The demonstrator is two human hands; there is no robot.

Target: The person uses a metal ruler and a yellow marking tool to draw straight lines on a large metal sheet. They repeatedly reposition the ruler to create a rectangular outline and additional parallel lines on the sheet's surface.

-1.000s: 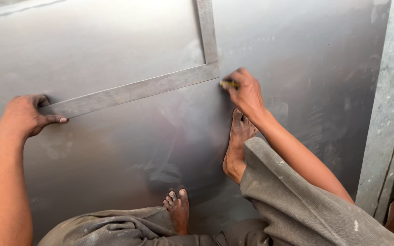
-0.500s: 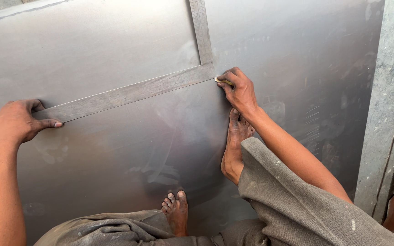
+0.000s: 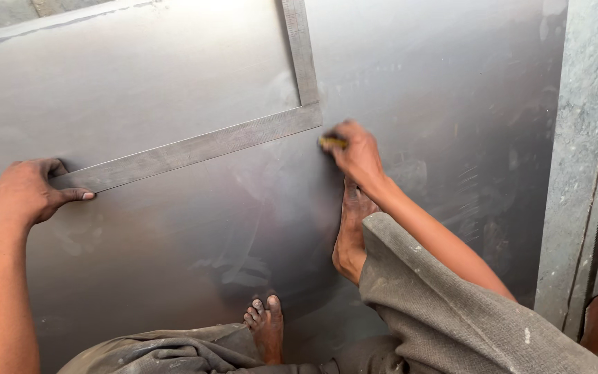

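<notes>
Steel square [image 3: 202, 145], an L-shaped flat rule of grey metal, is laid flat on a large sheet of bare metal [image 3: 140, 76] that covers the floor. Its long arm runs from about 9 o'clock up towards the corner near 12 o'clock, and its short arm rises from that corner out of the top edge of the view.

The long arm's free end is pinned down by the left hand [image 3: 29, 194], which is closed over it with the thumb lying along the lower edge. A small yellow marking tool [image 3: 331, 142] is pinched in the right hand [image 3: 358, 156], just below the corner of the square; its tip is hidden, so contact with the sheet cannot be confirmed.

The square is judged to be stiff, thin and fairly light. On smooth sheet it is likely to slide or pivot under side load, so downward pressure should be applied flat on the arm, near the end or on both arms, not at the edge being traced. Edges may be sharp.

Two bare feet [image 3: 351, 228] rest on the sheet at 6 o'clock, beside grey trousers [image 3: 451, 305]. A grey metal post [image 3: 576, 173] stands at 3 o'clock.
</notes>
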